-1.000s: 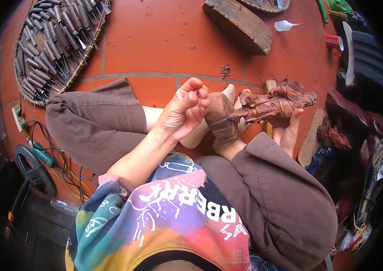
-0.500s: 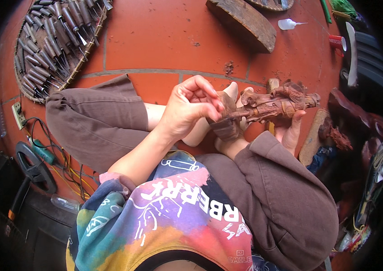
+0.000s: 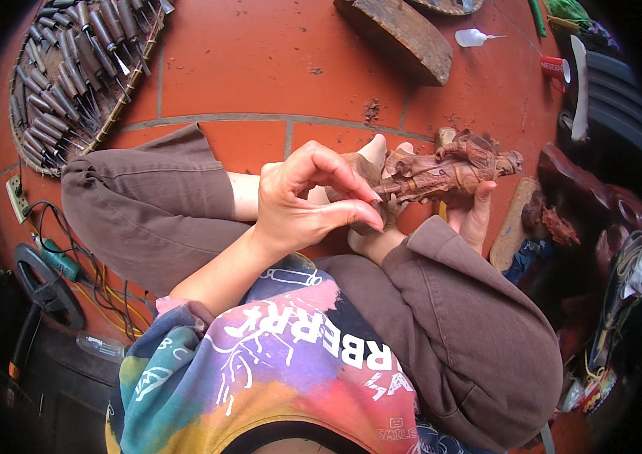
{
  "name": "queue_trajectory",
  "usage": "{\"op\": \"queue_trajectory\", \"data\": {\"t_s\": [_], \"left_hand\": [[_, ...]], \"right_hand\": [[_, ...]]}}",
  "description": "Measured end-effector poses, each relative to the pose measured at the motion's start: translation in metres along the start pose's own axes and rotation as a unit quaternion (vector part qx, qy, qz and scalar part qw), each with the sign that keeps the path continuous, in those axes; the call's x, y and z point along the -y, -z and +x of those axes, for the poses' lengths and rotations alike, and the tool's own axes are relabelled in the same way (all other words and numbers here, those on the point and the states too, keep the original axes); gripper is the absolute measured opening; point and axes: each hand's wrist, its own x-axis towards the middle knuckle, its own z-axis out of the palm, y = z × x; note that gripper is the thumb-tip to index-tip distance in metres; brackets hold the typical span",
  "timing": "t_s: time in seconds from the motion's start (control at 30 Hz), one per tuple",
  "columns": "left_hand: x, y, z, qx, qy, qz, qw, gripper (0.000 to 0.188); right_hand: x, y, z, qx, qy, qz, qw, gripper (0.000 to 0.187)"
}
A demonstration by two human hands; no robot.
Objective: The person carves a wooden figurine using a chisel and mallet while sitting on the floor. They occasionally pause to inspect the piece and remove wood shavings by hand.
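Your right hand [image 3: 474, 219] is closed around the carved wooden figure [image 3: 453, 172] from beneath, its thumb up along the near side at the upper end. The figure lies on its side above the floor, between your bent legs, its head pointing right and its lower end toward your left hand [image 3: 375, 209]. That left hand is curled in front of the figure's lower end, hiding much of it. Its thumb and index fingertips sit close together, a small gap between them — you cannot tell from this view whether they touch the wood or pinch anything.

Your bare foot [image 3: 372, 149] shows just beyond the figure's lower end, and your brown trousers [image 3: 487, 333] spread to both sides. Farther out on the red tiled floor [image 3: 237, 83] lie a little heap of shavings [image 3: 371, 111], a thick wooden block [image 3: 404, 39], a white bottle [image 3: 472, 38] with a thin nozzle and, off to the right, a red cup [image 3: 555, 69]. At the upper left, a woven tray [image 3: 113, 122] holds rows of dark-handled tools [image 3: 89, 59] — well apart from both hands.
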Motion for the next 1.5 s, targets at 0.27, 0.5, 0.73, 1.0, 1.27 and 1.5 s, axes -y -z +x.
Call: {"op": "queue_trajectory", "data": {"t_s": [0.27, 0.5, 0.73, 1.0, 1.27, 1.5], "left_hand": [[-0.004, 0.003, 0.003, 0.057, -0.044, 0.067, 0.995, 0.042], [-0.003, -0.003, 0.002, 0.027, -0.011, 0.014, 0.999, 0.038], [-0.001, -0.005, 0.000, 0.017, -0.017, 0.031, 0.999, 0.040], [-0.007, -0.004, -0.003, 0.069, -0.035, 0.130, 0.988, 0.050], [-0.007, -0.005, -0.004, 0.073, -0.054, 0.149, 0.985, 0.051], [-0.013, -0.005, 0.001, 0.018, 0.035, 0.100, 0.994, 0.052]], "right_hand": [[0.000, -0.002, 0.000, -0.015, 0.009, -0.001, 1.000, 0.087], [0.003, -0.006, 0.000, 0.011, 0.010, 0.022, 1.000, 0.078], [0.003, -0.007, 0.001, 0.028, 0.009, 0.006, 1.000, 0.079], [0.002, -0.008, 0.002, 0.022, -0.005, 0.021, 1.000, 0.086], [0.000, -0.007, 0.002, 0.007, 0.012, 0.005, 1.000, 0.086], [-0.001, -0.003, 0.005, 0.022, 0.013, -0.022, 0.999, 0.083]]}}
